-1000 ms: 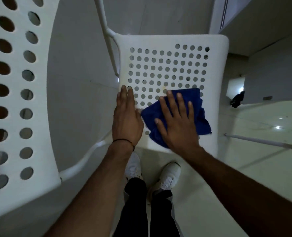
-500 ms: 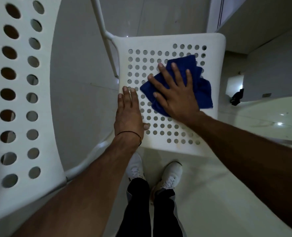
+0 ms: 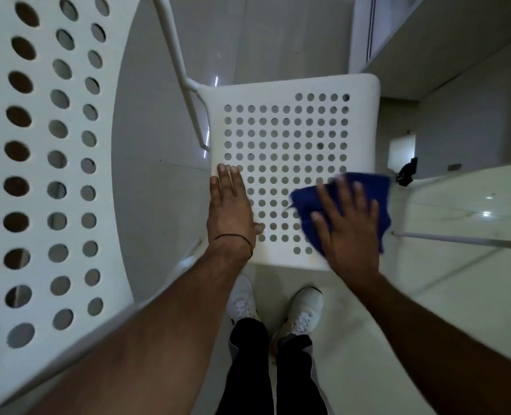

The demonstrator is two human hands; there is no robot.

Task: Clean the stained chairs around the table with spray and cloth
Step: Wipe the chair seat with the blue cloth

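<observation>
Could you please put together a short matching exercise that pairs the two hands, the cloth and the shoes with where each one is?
Things:
1. left hand
2. right hand
3. blue cloth
4. white shoes

Places:
A. on the floor by the near edge of the chair seat
B. flat on the seat's left edge
C. pressing down on the cloth
D. on the seat's near right corner

Pairs: 1-B, 2-C, 3-D, 4-A

Dim, flat indoor light — floor glints at right, motion-blurred right hand (image 3: pixel 348 226), wide-angle edge bending

Plain indoor room, perhaps a home dining area: glossy pale floor tiles (image 3: pixel 278 40), white perforated chair (image 3: pixel 278 88), bare wall (image 3: pixel 473 115).
</observation>
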